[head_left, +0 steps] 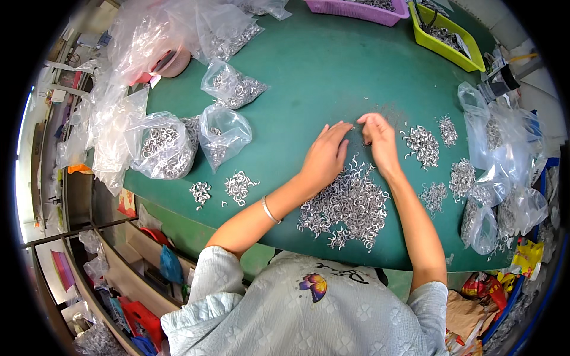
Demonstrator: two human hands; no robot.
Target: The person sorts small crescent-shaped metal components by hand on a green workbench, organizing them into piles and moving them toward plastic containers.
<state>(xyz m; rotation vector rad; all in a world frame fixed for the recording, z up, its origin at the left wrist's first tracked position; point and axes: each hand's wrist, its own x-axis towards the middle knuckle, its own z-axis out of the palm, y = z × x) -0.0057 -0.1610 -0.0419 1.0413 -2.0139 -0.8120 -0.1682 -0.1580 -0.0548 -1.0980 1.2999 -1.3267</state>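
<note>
Both hands, left (325, 155) and right (380, 142), rest fingers-down, loosely open on the green bench (309, 77), picking at small silver metal hooks (347, 204) heaped near its front edge. Best draw few hooks at once, keeping sorted piles apart.

Round green-covered worktop (309, 77), evenly lit, no hard shadows. Left of it, wooden shelving (113, 261) with open compartments holding red and blue bags. Far edge: purple plastic basket (356, 10), lime-green plastic tray (451, 47). Colourful wrappers in a blue crate (504, 308) at lower right.
</note>
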